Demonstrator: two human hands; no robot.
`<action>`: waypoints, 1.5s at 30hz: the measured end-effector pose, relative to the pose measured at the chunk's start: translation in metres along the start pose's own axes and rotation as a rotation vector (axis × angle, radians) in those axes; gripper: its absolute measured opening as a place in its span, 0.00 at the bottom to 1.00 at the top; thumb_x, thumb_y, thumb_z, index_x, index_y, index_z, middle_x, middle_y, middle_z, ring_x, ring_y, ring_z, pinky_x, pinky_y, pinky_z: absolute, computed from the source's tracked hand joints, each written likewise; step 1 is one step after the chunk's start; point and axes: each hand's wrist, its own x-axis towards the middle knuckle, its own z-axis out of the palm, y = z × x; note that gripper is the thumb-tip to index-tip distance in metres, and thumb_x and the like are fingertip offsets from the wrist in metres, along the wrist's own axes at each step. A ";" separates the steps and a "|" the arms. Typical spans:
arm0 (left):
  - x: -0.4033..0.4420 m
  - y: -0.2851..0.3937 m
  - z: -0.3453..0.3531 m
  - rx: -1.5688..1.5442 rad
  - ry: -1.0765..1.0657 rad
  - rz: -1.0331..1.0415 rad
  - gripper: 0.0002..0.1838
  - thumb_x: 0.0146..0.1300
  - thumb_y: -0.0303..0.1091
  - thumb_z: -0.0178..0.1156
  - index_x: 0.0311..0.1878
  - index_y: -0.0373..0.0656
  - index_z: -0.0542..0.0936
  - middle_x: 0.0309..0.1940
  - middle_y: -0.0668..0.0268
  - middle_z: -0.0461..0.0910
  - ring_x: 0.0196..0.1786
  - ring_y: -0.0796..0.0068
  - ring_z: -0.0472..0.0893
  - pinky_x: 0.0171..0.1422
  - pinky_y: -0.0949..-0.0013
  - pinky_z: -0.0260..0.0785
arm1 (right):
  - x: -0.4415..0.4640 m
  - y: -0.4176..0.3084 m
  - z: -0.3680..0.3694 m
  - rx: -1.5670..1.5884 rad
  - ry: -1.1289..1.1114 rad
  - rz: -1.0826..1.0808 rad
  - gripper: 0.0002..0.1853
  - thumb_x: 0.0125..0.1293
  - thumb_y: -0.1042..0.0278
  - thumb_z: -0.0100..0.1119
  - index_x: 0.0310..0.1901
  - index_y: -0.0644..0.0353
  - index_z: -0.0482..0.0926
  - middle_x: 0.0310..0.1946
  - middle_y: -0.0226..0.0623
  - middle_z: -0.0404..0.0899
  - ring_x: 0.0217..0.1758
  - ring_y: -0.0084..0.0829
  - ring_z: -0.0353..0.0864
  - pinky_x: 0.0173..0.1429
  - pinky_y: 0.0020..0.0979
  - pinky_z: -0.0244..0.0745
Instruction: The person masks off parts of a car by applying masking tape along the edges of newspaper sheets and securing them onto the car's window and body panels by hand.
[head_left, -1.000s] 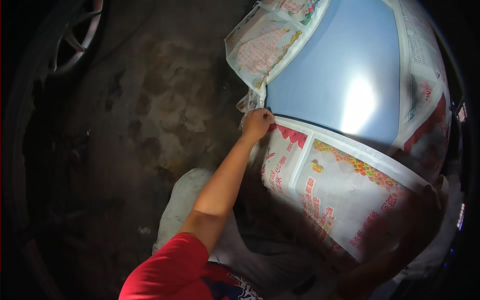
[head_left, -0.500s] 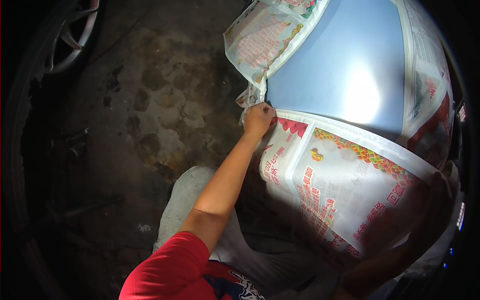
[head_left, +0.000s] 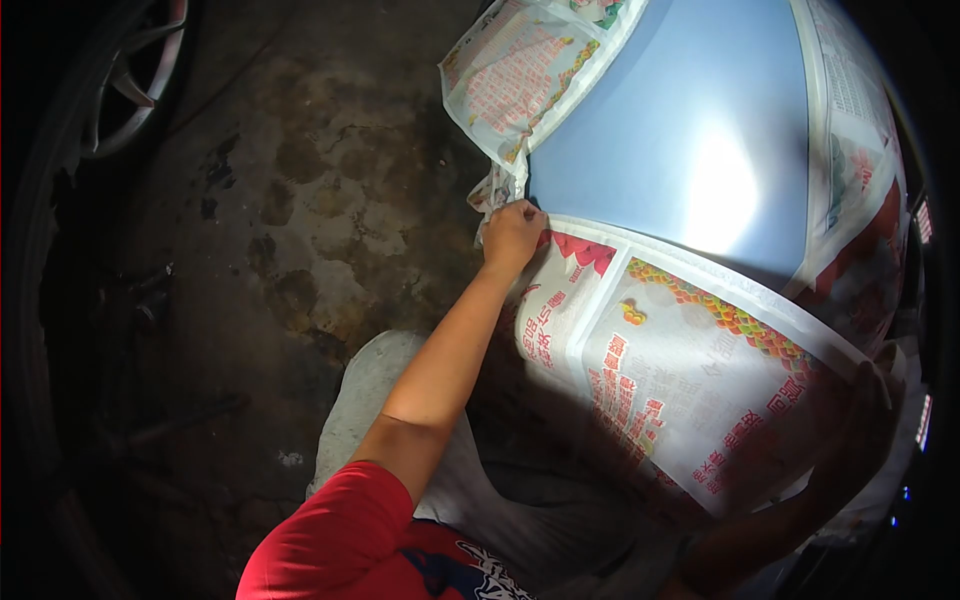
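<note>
My left hand (head_left: 513,236) pinches the upper left corner of a printed paper sheet (head_left: 690,370), beside the lower left corner of a glossy blue panel (head_left: 680,130). White tape (head_left: 720,275) runs along the sheet's upper edge, against the panel's lower edge. In shadow at the far right, my right hand (head_left: 872,400) is at the other end of that taped edge; its fingers are too dark to make out. A second printed sheet (head_left: 520,85) borders the panel's upper left side.
More paper (head_left: 850,130) covers the right side of the panel. A spoked wheel (head_left: 135,85) stands at the upper left. The stained floor (head_left: 320,200) lies to the left, and my grey-trousered knee (head_left: 370,400) is below my left forearm.
The sheet's taped edge sits slightly higher against the panel than a second ago, and my right hand has moved up a little. My left hand keeps its pinch, slightly higher.
</note>
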 end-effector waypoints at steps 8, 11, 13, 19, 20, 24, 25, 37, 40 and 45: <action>-0.007 0.007 0.007 0.133 0.107 -0.005 0.13 0.64 0.46 0.68 0.40 0.46 0.91 0.38 0.62 0.90 0.50 0.55 0.86 0.61 0.50 0.73 | 0.003 -0.015 0.004 0.298 0.079 0.232 0.11 0.79 0.69 0.58 0.53 0.68 0.84 0.54 0.42 0.83 0.57 0.35 0.84 0.59 0.33 0.79; -0.010 0.010 0.008 0.170 0.140 0.009 0.13 0.63 0.45 0.69 0.39 0.46 0.91 0.43 0.61 0.89 0.58 0.54 0.81 0.66 0.45 0.68 | 0.005 -0.021 0.003 0.438 0.070 0.418 0.12 0.78 0.68 0.60 0.53 0.67 0.85 0.54 0.42 0.83 0.57 0.33 0.84 0.58 0.32 0.79; -0.011 0.011 0.009 0.177 0.167 0.026 0.11 0.62 0.43 0.70 0.38 0.45 0.90 0.46 0.62 0.88 0.61 0.53 0.79 0.66 0.42 0.66 | 0.002 -0.017 0.004 0.407 0.057 0.394 0.12 0.77 0.70 0.59 0.57 0.63 0.83 0.57 0.42 0.82 0.60 0.36 0.83 0.61 0.34 0.79; -0.013 0.014 0.005 0.038 0.212 -0.126 0.21 0.58 0.42 0.74 0.52 0.46 0.83 0.55 0.61 0.81 0.66 0.52 0.73 0.71 0.42 0.62 | -0.008 0.003 0.010 0.164 0.069 0.045 0.22 0.70 0.76 0.65 0.65 0.58 0.81 0.62 0.42 0.80 0.67 0.43 0.80 0.70 0.39 0.78; -0.014 0.011 0.008 0.066 0.264 -0.060 0.22 0.59 0.41 0.74 0.55 0.46 0.82 0.56 0.61 0.80 0.66 0.51 0.72 0.72 0.44 0.61 | -0.007 0.005 0.010 0.176 0.073 0.043 0.23 0.68 0.76 0.67 0.65 0.58 0.81 0.63 0.42 0.80 0.67 0.43 0.80 0.69 0.39 0.79; -0.024 -0.004 0.025 0.110 0.446 0.190 0.21 0.60 0.33 0.72 0.57 0.47 0.81 0.58 0.60 0.77 0.67 0.51 0.70 0.74 0.49 0.58 | -0.005 -0.015 0.013 0.482 0.116 0.295 0.23 0.67 0.77 0.68 0.64 0.59 0.81 0.63 0.42 0.79 0.66 0.41 0.81 0.66 0.37 0.82; -0.031 -0.007 0.028 0.106 0.480 0.245 0.19 0.61 0.30 0.70 0.56 0.46 0.82 0.58 0.59 0.77 0.67 0.51 0.70 0.74 0.49 0.57 | -0.005 -0.018 0.015 0.558 0.144 0.341 0.22 0.67 0.78 0.68 0.63 0.60 0.82 0.63 0.42 0.79 0.66 0.40 0.81 0.65 0.37 0.82; -0.051 -0.006 0.024 0.173 0.369 0.490 0.16 0.63 0.23 0.65 0.55 0.44 0.85 0.56 0.65 0.82 0.71 0.54 0.71 0.83 0.36 0.46 | 0.011 -0.030 0.013 0.314 0.169 0.273 0.15 0.77 0.71 0.59 0.61 0.59 0.84 0.66 0.44 0.77 0.68 0.39 0.80 0.69 0.36 0.77; -0.052 -0.005 0.024 0.167 0.330 0.507 0.16 0.64 0.24 0.64 0.56 0.44 0.84 0.57 0.65 0.82 0.75 0.52 0.68 0.86 0.31 0.37 | 0.014 -0.034 0.009 0.448 0.169 0.363 0.15 0.77 0.70 0.59 0.62 0.59 0.83 0.67 0.43 0.77 0.68 0.39 0.79 0.70 0.36 0.76; -0.053 -0.002 0.022 0.199 0.347 0.555 0.17 0.63 0.23 0.64 0.56 0.42 0.84 0.57 0.64 0.82 0.75 0.51 0.68 0.85 0.30 0.39 | 0.009 -0.018 0.013 0.271 0.153 0.220 0.15 0.77 0.70 0.59 0.62 0.58 0.83 0.67 0.42 0.77 0.69 0.38 0.79 0.70 0.36 0.76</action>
